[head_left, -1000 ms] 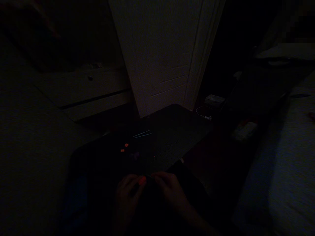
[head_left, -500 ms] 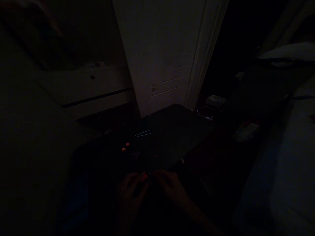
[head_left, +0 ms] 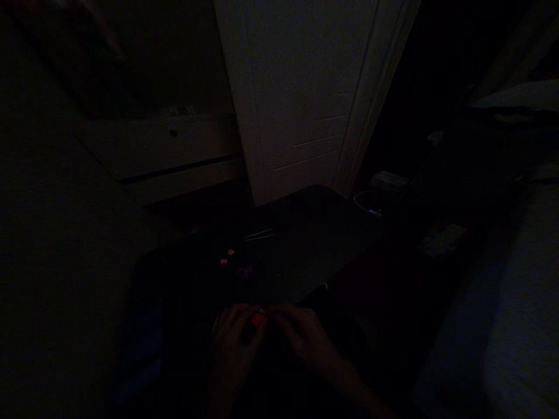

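Observation:
The room is very dark. My left hand (head_left: 233,340) and my right hand (head_left: 303,334) meet at the near edge of a dark board (head_left: 305,250), fingertips pinched together. Between them shows a small orange piece (head_left: 258,319), held in the left fingers. What the right fingers pinch is too small and dim to name. Two more small orange bits (head_left: 227,256) lie on the board just beyond the hands. A thin pale pair of rods or tweezers (head_left: 261,234) lies farther back on the board.
A pale door (head_left: 305,99) stands behind the board. Low pale drawers (head_left: 166,157) are at the back left. A small box (head_left: 389,179) and a white cable (head_left: 365,203) lie on the floor at the right. Bedding (head_left: 515,302) fills the right side.
The view has shifted a little, so everything sits slightly to the right. My hands stay pinched together at the same spot by the board's near edge.

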Tool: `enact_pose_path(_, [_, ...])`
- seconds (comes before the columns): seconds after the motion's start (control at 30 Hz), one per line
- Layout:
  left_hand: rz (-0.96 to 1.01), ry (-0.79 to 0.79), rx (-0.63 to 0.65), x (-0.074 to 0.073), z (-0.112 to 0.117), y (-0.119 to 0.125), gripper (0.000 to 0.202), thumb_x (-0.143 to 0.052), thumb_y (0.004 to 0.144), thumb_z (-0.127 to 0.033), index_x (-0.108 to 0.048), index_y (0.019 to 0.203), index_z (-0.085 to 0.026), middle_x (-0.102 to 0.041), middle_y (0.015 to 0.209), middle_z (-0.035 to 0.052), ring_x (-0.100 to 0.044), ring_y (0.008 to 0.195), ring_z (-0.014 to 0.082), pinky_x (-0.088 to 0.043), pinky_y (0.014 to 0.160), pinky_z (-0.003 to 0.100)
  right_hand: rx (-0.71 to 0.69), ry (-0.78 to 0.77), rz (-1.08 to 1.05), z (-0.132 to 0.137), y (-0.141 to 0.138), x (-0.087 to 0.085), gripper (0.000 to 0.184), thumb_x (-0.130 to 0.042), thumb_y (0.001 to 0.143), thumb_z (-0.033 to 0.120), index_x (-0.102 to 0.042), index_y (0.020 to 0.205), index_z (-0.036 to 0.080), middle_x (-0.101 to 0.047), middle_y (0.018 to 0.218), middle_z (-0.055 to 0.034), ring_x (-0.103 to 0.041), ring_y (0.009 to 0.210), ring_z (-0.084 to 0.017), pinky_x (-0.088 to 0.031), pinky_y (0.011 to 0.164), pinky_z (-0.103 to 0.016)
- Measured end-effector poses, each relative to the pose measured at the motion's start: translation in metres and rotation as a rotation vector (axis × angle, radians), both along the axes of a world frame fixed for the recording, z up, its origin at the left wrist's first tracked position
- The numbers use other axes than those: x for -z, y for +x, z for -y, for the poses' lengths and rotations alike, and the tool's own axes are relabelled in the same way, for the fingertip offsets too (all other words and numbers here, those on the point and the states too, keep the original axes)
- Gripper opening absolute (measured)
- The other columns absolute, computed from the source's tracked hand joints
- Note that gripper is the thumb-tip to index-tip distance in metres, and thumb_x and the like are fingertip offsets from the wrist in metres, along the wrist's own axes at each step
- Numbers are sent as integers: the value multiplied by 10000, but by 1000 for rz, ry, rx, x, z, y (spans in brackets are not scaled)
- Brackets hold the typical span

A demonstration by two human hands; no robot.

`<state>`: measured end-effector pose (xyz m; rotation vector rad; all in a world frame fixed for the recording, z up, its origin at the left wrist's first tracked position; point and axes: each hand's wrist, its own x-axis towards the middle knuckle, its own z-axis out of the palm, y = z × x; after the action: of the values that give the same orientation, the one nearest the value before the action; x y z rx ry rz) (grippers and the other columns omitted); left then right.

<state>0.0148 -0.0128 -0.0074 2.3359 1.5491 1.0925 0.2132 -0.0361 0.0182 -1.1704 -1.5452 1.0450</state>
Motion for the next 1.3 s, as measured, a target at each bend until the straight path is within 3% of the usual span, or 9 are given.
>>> enact_pose_path(0.23, [11,-3,2,3,-5,-1,159,-727,879,-260,-773,1029,-288,-753,988,27,-711,922,257,-559,821,408,-39,-28,130,0,1,3,235,-552,1058,274,-776,1112,225,-821,1055,-44,-782,951,-221,-561,861,-299])
enact_pose_path(1.03, [123,-175,42,-4,-6,-8,182,-756,870,-305,-791,1048,-298,-780,1033,38,-706,979,272,-577,883,440,47,-8,204,-8,9,-1,271,-519,1050,282,-772,1062,186,-821,1041,-95,-779,936,-250,-568,840,-328])
enact_pose_path(1.17, [127,-141,22,-6,-5,-6,123,-736,877,-307,-795,983,-290,-770,974,34,-699,936,264,-577,856,426,-32,1,159,-8,5,-2,253,-554,1049,279,-793,1086,204,-829,1067,-70,-782,966,-240,-567,885,-320])
enact_pose_path(1.3, [129,-151,32,-7,-6,-5,122,-734,878,-325,-808,969,-289,-764,950,34,-698,906,253,-580,819,400,-91,39,256,-13,4,-5,253,-577,1035,255,-810,1131,235,-830,1119,-59,-782,998,-245,-566,921,-330])
